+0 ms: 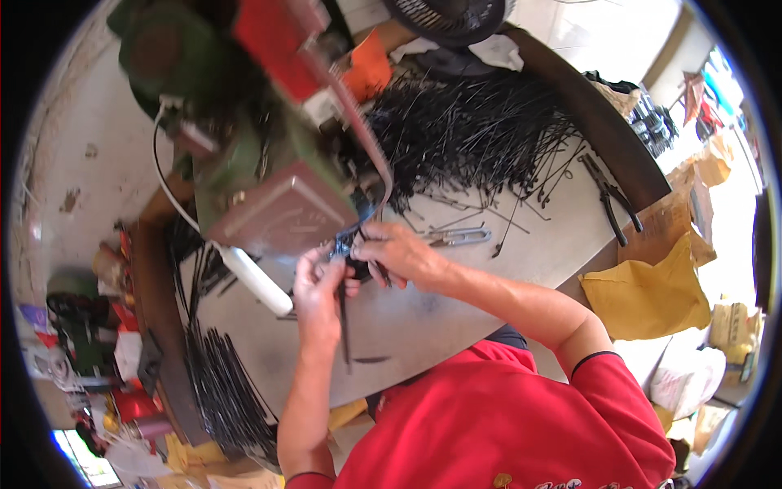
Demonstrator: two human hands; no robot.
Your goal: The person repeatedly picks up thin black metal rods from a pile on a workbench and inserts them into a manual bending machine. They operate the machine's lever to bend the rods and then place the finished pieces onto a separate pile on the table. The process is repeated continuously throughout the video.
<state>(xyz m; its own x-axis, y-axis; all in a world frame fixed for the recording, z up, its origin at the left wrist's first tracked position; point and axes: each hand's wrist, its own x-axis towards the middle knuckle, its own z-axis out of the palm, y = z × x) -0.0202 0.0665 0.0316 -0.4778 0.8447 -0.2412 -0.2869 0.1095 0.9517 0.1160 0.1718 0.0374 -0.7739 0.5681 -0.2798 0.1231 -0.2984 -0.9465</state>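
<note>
Under the front of a green machine (277, 208) my two hands are close together. My left hand (320, 281) is closed, its fingertips pinching a thin black rod (344, 326) that hangs down toward the table's near edge. My right hand (397, 254) is also closed, just to the right, with its fingertips at the upper end by the machine's working point. What it grips is partly hidden by the fingers. Beside my right wrist lies a metal tool like tongs or snips (460, 236). A white tube-shaped lamp (259, 281) hangs next to my left hand.
A tangled heap of black bent rods (481, 130) covers the table's far side. More rods (224, 391) lie in a bundle at the left. Black-handled pliers (607, 200) rest near the right edge. A dark raised rim (603, 114) borders the table, and a fan (448, 16) stands beyond.
</note>
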